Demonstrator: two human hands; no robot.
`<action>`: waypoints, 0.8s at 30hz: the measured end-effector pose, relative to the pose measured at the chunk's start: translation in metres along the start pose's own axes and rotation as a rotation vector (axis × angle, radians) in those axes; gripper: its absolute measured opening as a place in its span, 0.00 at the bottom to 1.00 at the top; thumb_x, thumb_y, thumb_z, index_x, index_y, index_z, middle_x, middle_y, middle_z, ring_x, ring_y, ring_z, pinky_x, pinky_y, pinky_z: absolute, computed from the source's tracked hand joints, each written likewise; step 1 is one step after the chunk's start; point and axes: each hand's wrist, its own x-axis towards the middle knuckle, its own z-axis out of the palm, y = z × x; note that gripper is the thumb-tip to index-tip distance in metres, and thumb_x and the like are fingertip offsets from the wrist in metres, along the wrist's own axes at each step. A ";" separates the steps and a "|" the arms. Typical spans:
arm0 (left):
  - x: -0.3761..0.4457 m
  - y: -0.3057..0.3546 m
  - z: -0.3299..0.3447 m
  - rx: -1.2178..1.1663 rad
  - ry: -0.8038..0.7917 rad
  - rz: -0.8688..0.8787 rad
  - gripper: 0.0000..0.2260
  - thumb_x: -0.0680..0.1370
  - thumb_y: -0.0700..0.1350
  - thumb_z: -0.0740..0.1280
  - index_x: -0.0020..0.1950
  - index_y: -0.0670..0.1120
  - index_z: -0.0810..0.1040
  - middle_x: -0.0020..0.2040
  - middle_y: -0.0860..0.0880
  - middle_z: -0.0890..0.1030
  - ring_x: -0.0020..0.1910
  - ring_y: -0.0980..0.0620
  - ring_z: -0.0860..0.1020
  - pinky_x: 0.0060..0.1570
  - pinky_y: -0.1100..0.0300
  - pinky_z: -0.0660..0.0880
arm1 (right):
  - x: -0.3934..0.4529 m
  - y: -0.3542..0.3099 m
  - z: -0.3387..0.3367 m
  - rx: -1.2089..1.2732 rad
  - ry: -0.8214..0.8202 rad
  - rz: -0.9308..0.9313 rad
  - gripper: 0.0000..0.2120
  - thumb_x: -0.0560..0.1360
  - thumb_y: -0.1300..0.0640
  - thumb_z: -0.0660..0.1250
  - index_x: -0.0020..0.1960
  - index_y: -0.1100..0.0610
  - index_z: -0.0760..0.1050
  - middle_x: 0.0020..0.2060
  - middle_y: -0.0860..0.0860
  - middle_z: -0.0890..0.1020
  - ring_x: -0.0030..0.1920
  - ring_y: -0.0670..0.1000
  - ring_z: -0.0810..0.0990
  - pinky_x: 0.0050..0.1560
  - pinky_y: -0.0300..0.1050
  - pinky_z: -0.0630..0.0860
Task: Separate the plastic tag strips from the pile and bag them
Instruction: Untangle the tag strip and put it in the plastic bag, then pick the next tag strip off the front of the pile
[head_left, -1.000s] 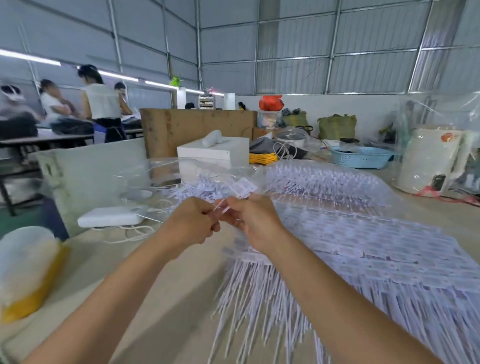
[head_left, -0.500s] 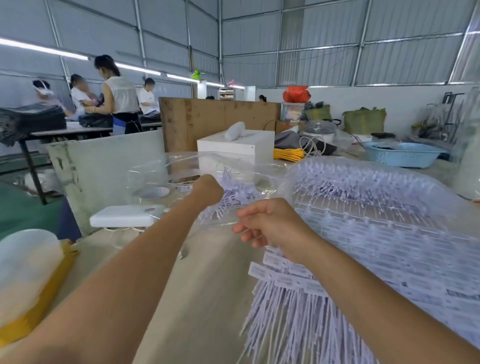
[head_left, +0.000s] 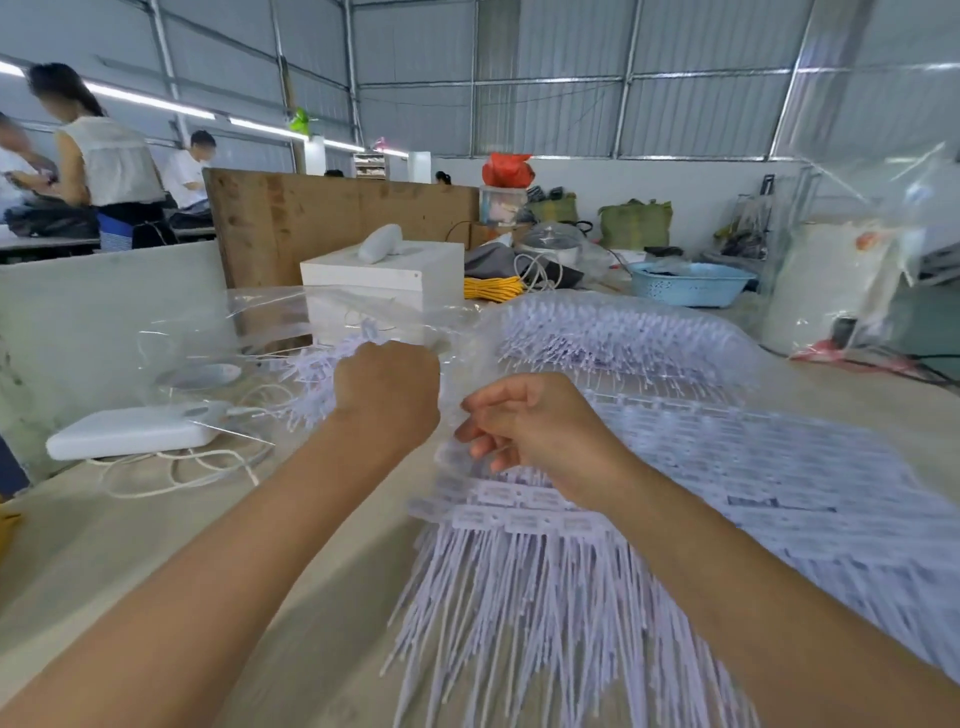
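Head view: left hand (head_left: 387, 395) fisted round tag strips (head_left: 317, 374), right fingers (head_left: 488, 415) loosely curled above pile (head_left: 727, 493).

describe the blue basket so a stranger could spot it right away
Look to the far right end of the long work table, past the bagged tag strips. The blue basket sits there, a shallow oval tub with small holes in its wall, the only light-blue thing among white and clear items.

Factory shed: corrugated metal walls (head_left: 545, 78), workers at tables (head_left: 47, 241).
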 end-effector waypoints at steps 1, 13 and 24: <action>-0.013 0.013 -0.009 -0.098 0.018 0.091 0.08 0.79 0.46 0.62 0.54 0.44 0.76 0.51 0.45 0.78 0.54 0.44 0.77 0.41 0.57 0.68 | -0.012 0.000 -0.015 -0.024 0.039 -0.009 0.07 0.76 0.70 0.63 0.43 0.61 0.77 0.34 0.57 0.82 0.26 0.46 0.78 0.24 0.37 0.73; -0.063 0.110 -0.026 -0.392 -0.396 0.602 0.18 0.74 0.56 0.69 0.57 0.46 0.76 0.55 0.47 0.78 0.53 0.48 0.76 0.47 0.59 0.69 | -0.122 0.042 -0.139 -0.277 0.484 0.041 0.04 0.75 0.70 0.64 0.46 0.68 0.78 0.34 0.60 0.82 0.30 0.51 0.77 0.30 0.37 0.76; -0.039 0.120 -0.010 -0.496 -0.271 0.486 0.17 0.75 0.55 0.68 0.60 0.50 0.72 0.56 0.50 0.72 0.59 0.49 0.70 0.60 0.51 0.68 | -0.114 0.060 -0.135 -0.660 0.420 -0.064 0.07 0.78 0.63 0.63 0.52 0.60 0.78 0.42 0.48 0.77 0.40 0.44 0.75 0.53 0.39 0.75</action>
